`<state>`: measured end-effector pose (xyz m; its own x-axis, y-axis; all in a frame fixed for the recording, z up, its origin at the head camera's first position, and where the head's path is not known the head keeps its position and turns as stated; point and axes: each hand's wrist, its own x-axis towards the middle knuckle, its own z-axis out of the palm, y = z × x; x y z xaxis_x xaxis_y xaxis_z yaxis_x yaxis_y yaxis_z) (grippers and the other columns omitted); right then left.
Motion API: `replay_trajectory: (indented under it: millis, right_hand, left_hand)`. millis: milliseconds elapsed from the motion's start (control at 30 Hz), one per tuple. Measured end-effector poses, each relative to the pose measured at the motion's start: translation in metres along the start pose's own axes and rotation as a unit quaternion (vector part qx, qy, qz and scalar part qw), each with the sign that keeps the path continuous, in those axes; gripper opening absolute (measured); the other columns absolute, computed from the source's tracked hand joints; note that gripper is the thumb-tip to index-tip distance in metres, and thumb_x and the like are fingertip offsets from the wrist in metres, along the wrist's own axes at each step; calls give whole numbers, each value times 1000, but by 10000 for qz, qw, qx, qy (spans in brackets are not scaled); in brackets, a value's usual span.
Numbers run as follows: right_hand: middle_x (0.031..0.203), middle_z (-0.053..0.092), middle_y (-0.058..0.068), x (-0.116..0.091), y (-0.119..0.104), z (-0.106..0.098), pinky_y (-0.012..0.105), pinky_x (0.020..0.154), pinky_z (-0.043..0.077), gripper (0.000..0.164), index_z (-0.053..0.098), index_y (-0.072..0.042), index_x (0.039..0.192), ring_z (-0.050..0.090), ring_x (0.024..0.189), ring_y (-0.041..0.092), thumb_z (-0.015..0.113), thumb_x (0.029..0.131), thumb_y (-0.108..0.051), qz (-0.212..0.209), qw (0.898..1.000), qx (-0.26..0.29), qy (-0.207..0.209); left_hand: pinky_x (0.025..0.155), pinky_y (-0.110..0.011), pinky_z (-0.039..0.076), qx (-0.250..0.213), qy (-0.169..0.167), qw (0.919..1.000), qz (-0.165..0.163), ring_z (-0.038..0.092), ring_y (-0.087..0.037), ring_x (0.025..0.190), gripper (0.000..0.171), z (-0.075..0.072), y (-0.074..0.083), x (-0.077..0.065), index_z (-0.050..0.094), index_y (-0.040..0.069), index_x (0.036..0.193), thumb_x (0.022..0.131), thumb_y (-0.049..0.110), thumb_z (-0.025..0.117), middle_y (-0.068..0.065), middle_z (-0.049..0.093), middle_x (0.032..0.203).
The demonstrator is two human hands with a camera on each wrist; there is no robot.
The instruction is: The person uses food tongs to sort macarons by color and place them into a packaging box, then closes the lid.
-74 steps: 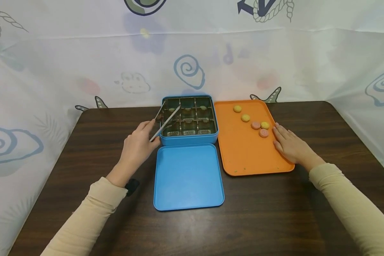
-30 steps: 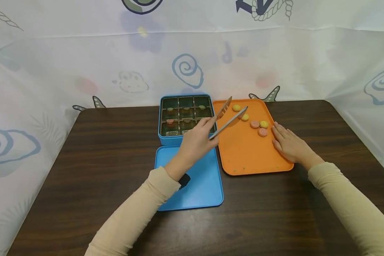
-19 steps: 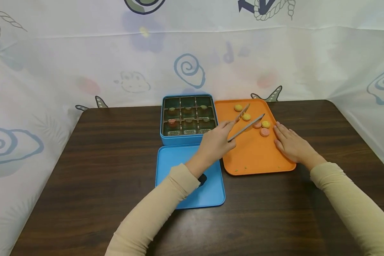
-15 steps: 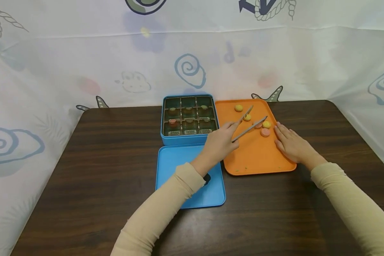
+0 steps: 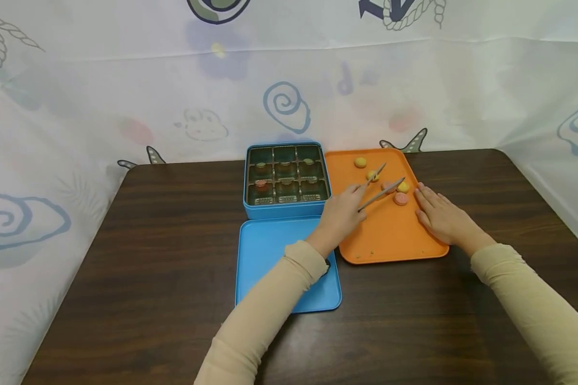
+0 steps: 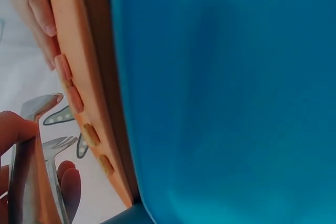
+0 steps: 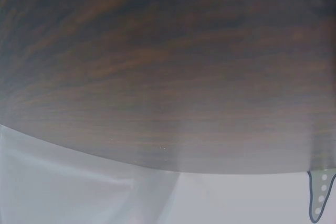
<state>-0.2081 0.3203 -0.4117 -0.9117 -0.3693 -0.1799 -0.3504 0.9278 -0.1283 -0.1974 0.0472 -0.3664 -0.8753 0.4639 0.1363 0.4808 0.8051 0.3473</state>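
My left hand [image 5: 339, 218] grips metal tongs [image 5: 382, 194], arms parted, over the orange tray [image 5: 390, 235], while my right hand [image 5: 445, 218] rests, fingers straight, along its right edge.

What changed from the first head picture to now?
The left hand, gripping the tongs, has swung right from the blue box to above the orange tray. A pink disc now shows in the box's left side, where the tongs were. Unchanged: the right hand at the tray's right edge, and the five discs on the tray.
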Motion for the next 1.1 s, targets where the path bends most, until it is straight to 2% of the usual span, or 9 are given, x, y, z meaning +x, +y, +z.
replay_trajectory:
  millis: [167, 300, 567, 867, 1100]
  right_hand:
    - [158, 1, 24, -1, 1, 0, 57, 117, 10, 64, 8, 7, 149, 6, 146, 40, 27, 104, -33, 18, 10000, 59, -27]
    - [158, 2, 24, -1, 2, 2, 58, 116, 10, 64, 9, 7, 149, 7, 146, 40, 27, 104, -33, -18, 10000, 85, 45]
    - [157, 3, 25, 1, 3, 3, 58, 116, 11, 63, 9, 8, 149, 7, 146, 40, 26, 104, -33, -52, 9999, 49, 105]
    - [158, 2, 25, 0, 3, 3, 58, 116, 10, 63, 8, 7, 149, 7, 146, 40, 25, 104, -33, -27, 10000, 60, 50]
    - [157, 3, 25, -1, 2, 3, 58, 116, 11, 62, 9, 7, 149, 8, 146, 41, 26, 104, -32, -36, 9999, 90, 75]
  left_hand:
    - [66, -22, 53, 187, -79, 9998, -38, 66, -13, 89, 51, 5, 4, 4, 45, 15, 142, 94, 22, 59, -1, 54, 136]
    - [71, -23, 54, 448, -102, 9989, -5, 65, -10, 98, 49, 8, 9, 8, 47, 18, 141, 94, 23, 58, 2, 56, 134]
    - [66, -22, 53, 660, -72, 9978, -29, 66, -10, 96, 46, 13, 13, 13, 49, 20, 139, 95, 25, 58, 4, 58, 130]
    - [66, -22, 53, 736, -265, 9969, -41, 65, -9, 97, 43, 15, 14, 14, 50, 21, 138, 96, 24, 56, 5, 57, 130]
    - [61, -22, 52, 931, -93, 9955, 144, 66, -10, 86, 41, 18, 14, 12, 50, 20, 138, 97, 24, 53, 5, 59, 126]
